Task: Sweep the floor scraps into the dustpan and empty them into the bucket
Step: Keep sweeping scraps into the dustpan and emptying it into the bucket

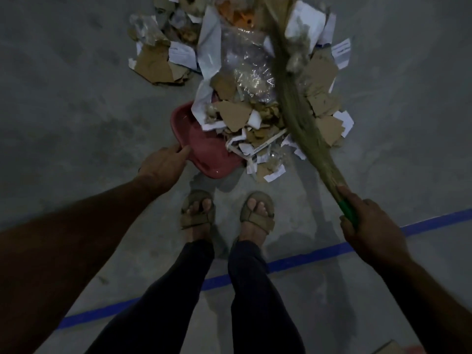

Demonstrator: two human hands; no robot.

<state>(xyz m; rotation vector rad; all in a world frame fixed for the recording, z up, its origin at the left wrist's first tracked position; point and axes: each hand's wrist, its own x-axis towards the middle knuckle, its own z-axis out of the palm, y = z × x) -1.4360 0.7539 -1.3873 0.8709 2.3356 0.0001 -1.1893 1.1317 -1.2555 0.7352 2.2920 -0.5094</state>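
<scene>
A red dustpan [204,152] lies on the concrete floor just ahead of my feet, its far part covered by scraps. My left hand [163,167] holds its near left rim. A pile of scraps [245,98], torn cardboard, white paper and clear plastic film, spreads from the pan toward the top of the view. My right hand [370,226] grips the green handle of a grass broom [301,108], whose blurred bristles lie slanted across the right side of the pile. No bucket is in view.
My two sandalled feet [227,213] stand right behind the dustpan. A blue tape line [306,256] crosses the floor behind them. More cardboard pieces [155,65] lie at the upper left of the pile. A brown object [388,348] peeks in at the bottom right edge.
</scene>
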